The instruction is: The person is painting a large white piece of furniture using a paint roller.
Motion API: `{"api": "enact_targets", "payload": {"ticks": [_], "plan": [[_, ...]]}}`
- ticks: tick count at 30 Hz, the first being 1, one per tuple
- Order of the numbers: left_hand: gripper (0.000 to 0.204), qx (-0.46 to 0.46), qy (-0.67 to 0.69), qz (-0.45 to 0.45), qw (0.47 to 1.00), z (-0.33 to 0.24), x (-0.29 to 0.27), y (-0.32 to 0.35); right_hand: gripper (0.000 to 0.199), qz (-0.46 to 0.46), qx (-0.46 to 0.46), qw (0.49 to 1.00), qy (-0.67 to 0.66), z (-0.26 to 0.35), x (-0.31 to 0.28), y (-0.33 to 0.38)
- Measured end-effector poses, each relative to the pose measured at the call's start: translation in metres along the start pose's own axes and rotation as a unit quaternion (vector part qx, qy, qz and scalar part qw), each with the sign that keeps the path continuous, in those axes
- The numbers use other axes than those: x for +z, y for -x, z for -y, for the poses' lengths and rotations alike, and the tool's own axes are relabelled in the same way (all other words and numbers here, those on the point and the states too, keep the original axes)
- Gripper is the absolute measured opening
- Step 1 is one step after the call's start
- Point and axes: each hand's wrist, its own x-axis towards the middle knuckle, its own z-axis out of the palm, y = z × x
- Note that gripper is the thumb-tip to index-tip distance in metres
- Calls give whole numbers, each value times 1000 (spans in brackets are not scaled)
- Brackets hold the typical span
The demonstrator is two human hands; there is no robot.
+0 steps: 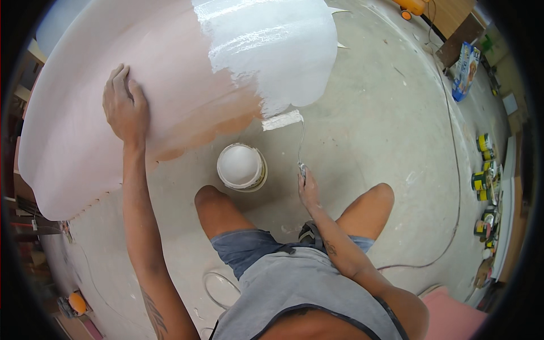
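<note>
Roller (283, 120), coated white, hung at the lower edge of a partly painted curved panel (181, 73), its handle (302, 169) closed in my right grip (309, 190). My left grip (126, 107), loosely spread and holding nothing, rested on the panel's pink side. A bucket of white paint (262, 174) stood near my left knee (209, 198); cans (479, 181) lined the floor (385, 130) at right.

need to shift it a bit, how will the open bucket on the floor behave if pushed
The bucket is probably heavy for its size, since what looks like white paint shows inside, though its depth is unclear. Without a lid, it could slosh if shoved.
</note>
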Motion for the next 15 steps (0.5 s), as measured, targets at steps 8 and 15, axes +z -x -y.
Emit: {"api": "enact_targets", "payload": {"ticks": [8,15], "plan": [[33,-7,24,1,1000,-7,2,-1,40,-83,-98,991,-41,59,0,-51],[34,2,-2,-4,1000,3,-3,0,32,-51,-58,994,-71,141,-18,-73]]}}
